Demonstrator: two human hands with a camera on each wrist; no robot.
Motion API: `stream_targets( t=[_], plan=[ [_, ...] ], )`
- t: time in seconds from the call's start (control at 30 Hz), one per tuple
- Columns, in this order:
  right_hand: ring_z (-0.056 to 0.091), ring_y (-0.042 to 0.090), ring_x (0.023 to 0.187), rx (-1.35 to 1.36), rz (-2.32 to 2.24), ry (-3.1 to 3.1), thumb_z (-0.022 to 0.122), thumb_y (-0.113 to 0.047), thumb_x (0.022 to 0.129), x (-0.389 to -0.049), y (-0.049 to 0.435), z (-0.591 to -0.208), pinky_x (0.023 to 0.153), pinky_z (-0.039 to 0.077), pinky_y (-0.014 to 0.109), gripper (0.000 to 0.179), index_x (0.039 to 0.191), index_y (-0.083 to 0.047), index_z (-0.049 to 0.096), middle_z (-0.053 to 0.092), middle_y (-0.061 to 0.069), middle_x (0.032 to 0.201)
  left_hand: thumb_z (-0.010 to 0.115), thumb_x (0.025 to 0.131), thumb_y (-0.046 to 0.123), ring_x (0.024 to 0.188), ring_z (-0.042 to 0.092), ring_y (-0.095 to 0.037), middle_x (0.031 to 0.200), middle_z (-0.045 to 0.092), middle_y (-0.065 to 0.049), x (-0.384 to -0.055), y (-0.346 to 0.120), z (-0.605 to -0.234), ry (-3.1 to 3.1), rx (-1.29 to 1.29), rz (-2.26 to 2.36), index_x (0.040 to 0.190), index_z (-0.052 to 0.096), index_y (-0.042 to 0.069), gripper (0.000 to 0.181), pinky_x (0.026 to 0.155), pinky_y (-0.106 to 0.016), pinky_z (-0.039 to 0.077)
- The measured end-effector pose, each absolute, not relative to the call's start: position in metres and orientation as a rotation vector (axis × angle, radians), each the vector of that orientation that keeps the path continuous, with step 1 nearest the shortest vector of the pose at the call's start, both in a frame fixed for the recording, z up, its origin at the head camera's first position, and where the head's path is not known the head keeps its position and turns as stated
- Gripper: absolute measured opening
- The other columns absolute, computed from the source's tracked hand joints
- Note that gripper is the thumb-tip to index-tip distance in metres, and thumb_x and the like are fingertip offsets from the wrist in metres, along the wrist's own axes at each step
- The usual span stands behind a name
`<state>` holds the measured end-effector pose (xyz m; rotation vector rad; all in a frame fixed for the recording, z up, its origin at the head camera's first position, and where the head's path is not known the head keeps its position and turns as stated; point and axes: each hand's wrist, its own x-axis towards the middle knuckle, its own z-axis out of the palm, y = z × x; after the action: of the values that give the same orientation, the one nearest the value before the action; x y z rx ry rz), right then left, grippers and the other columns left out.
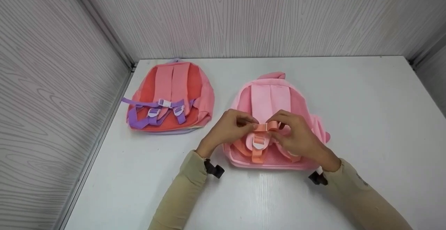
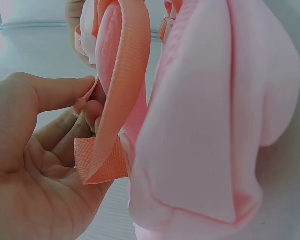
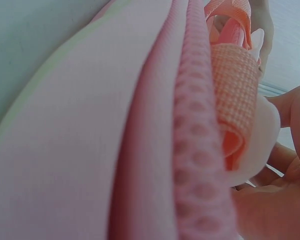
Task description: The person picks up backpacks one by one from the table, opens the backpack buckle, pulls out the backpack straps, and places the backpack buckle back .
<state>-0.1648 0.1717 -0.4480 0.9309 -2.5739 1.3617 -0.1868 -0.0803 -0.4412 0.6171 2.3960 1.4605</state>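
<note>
A light pink child's backpack (image 1: pixel 271 101) lies with its shoulder straps facing up. Across its lower middle runs an orange webbing strap (image 1: pixel 260 128) with a narrow white piece on it. My left hand (image 1: pixel 232 127) pinches this strap from the left; in the left wrist view, thumb and fingertips hold a frayed webbing end (image 2: pixel 85 99). From the right, my right hand (image 1: pixel 295 134) grips the looped part of the webbing between thumb and index finger. Just below sits a white strap adjuster (image 1: pixel 259 142). The right wrist view shows an orange webbing roll (image 3: pixel 235 85), while the right fingertips are largely hidden.
A second backpack (image 1: pixel 172 83), coral with purple straps and white buckles, lies at the back left of the white table (image 1: pixel 362 118). Wood-grain panels (image 1: pixel 244 17) stand behind and at the sides. Dark wrist bands (image 1: pixel 214 169) sit on both wrists.
</note>
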Motion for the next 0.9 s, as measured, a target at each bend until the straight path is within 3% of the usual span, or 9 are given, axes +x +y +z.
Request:
stream_targets(
  t=[0.57,0.9],
  plan=[
    [0.06,0.014,0.088,0.911,1.375,-2.585,0.081,0.005,0.09,-0.1645,0.1729,-0.4471,0.082,0.058,0.04,0.025,0.109,-0.012,0.079,0.073,-0.005,0.101,0.075,0.101,0.021,0.084,0.07,-0.011,0.099,0.081,0.001,-0.1856,-0.0741,-0.4426,2.429,0.587,1.472,0.109,0.084,0.011,0.016,0.079,-0.026,0.058],
    [0.061,0.014,0.089,0.91,1.368,-2.601,0.082,0.003,0.09,-0.1636,0.1714,-0.4475,0.083,0.055,0.029,0.026,0.11,-0.013,0.08,0.074,-0.006,0.103,0.074,0.101,0.02,0.086,0.07,-0.011,0.1,0.08,0.0,-0.1832,-0.0724,-0.4424,2.425,0.581,1.472,0.11,0.084,0.011,0.016,0.081,-0.027,0.058]
  ],
)
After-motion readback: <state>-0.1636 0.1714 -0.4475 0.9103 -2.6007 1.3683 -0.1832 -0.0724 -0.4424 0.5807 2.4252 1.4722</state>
